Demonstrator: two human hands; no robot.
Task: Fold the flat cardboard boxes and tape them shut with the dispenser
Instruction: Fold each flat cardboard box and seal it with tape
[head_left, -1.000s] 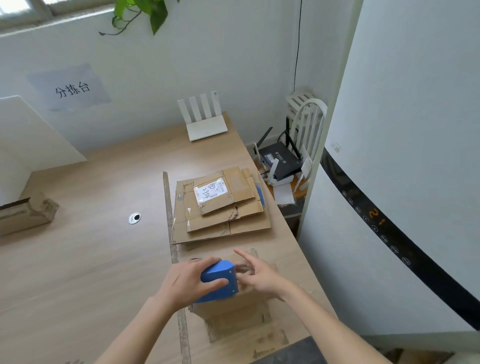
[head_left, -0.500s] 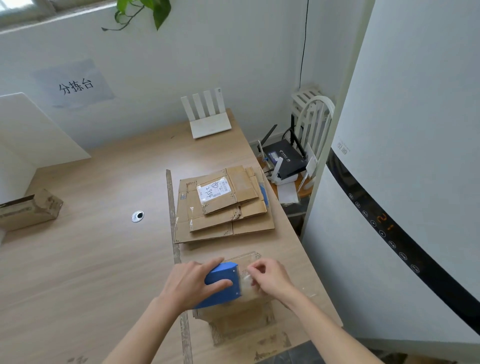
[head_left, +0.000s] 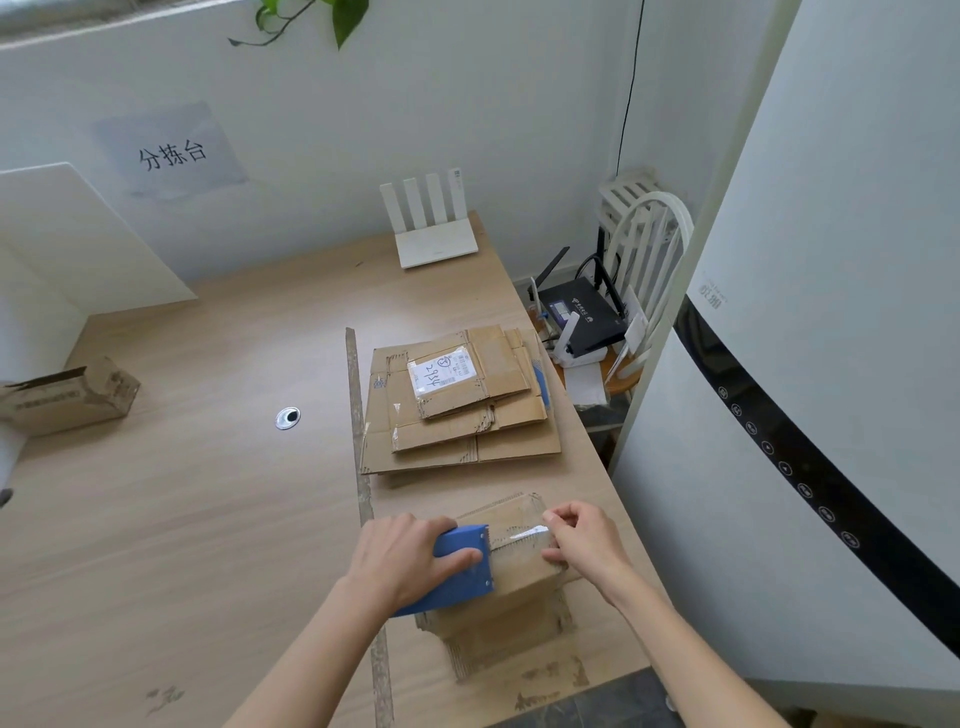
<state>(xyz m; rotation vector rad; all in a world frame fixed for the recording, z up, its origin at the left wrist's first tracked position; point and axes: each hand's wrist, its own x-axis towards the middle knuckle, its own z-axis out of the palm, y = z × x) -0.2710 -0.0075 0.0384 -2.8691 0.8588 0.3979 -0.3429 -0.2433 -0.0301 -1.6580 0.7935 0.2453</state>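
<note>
White walls w/ a paper sign (head_left: 169, 153), wood table (head_left: 182, 519), white chair (head_left: 649, 244) in corner, daylight.

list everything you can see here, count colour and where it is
folded box: 1, brown, near table edge under both hands
tape dispenser: 1, blue, on the folded box
clear tape: 1 strip, between dispenser and right hand
flat cardboard boxes: 1 stack, brown, mid table
taped box: 1, brown, far left
router: 1, white, table's far edge
black router: 1, on chair right of table
table: 1, light wood
wall sign: 1, grey
left hand: grips dispenser
right hand: pinches tape end
</note>
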